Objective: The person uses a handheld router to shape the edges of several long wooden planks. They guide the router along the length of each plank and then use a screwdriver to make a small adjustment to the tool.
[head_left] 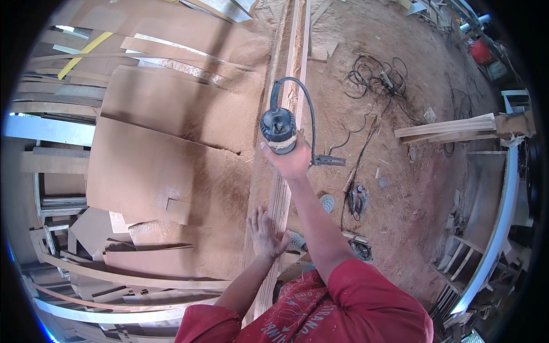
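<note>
My right hand (294,161) is wrapped round the body of a dark handheld router (278,127), which has a light band of tape round it and a cord looping from its top. The router stands on a long wooden board (279,201) with grooves along its length. Its base and bit are hidden beneath the body. Closer to me, my left hand (264,235) lies flat on the same board with its fingers stretched forward. Wood shavings (294,60) lie along the board beyond the router.
Sawdust-covered sheets (143,154) lie to the left, beside stacked wood strips (63,108). On the floor at right are a tangled black cable (380,80) and another power tool (358,201). A bundle of strips (449,128) juts in from the right.
</note>
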A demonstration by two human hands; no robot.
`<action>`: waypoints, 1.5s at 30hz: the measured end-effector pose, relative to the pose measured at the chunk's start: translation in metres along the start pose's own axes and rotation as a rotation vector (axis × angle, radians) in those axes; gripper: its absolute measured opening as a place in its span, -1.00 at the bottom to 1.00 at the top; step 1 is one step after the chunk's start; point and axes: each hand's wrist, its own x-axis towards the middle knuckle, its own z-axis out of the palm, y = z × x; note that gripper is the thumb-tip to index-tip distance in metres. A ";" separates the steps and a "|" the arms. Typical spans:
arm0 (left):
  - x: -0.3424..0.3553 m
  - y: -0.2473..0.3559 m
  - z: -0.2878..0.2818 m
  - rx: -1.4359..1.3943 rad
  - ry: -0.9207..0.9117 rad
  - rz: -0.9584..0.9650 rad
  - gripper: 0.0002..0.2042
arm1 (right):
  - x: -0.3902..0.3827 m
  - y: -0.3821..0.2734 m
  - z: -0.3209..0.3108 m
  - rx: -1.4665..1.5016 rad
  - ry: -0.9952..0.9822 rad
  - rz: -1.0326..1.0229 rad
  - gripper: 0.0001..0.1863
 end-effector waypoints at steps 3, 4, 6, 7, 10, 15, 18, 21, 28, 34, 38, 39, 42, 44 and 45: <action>0.000 0.000 -0.001 0.011 -0.017 -0.008 -0.03 | 0.011 0.002 0.002 0.006 0.040 -0.082 -0.35; 0.001 0.001 -0.002 0.013 -0.013 -0.004 -0.02 | 0.020 0.005 0.005 0.013 0.074 -0.137 -0.35; 0.001 0.003 -0.004 -0.007 -0.017 -0.011 -0.01 | 0.039 0.011 0.009 -0.003 0.068 -0.141 -0.33; 0.002 0.004 -0.005 -0.031 -0.018 -0.017 0.00 | 0.049 0.011 0.012 0.029 0.088 -0.175 -0.33; 0.003 0.006 -0.007 -0.038 -0.030 -0.020 0.04 | 0.086 0.020 0.021 0.032 0.130 -0.221 -0.32; 0.002 0.004 -0.008 0.016 -0.058 -0.013 0.10 | 0.131 0.018 0.031 -0.027 0.142 -0.210 -0.29; 0.002 0.004 -0.008 0.023 -0.081 -0.019 0.09 | 0.155 0.017 0.036 -0.040 0.143 -0.199 -0.27; 0.002 0.003 -0.007 0.029 -0.089 -0.037 0.07 | 0.176 0.013 0.039 -0.010 0.134 -0.180 -0.23; 0.003 0.004 -0.007 0.001 -0.078 -0.040 0.02 | 0.223 0.000 0.038 -0.153 0.062 -0.093 -0.22; 0.002 0.001 0.000 0.003 -0.040 -0.014 0.02 | 0.150 -0.004 0.024 0.005 0.006 0.052 -0.21; -0.001 -0.001 0.001 0.016 -0.074 -0.025 0.03 | 0.074 0.000 0.017 -0.018 0.018 0.090 -0.23; -0.002 -0.003 0.001 0.017 -0.066 -0.026 0.04 | 0.061 0.000 0.015 -0.018 0.017 0.093 -0.23; -0.002 -0.003 0.000 0.012 -0.065 -0.023 0.04 | 0.047 0.003 0.009 -0.029 0.007 -0.052 -0.28; 0.000 -0.001 -0.002 0.008 -0.065 -0.027 0.04 | 0.053 0.013 0.011 0.030 0.080 -0.187 -0.33; -0.001 -0.001 -0.003 0.005 -0.083 -0.040 0.07 | 0.056 0.015 0.014 0.031 0.072 -0.181 -0.33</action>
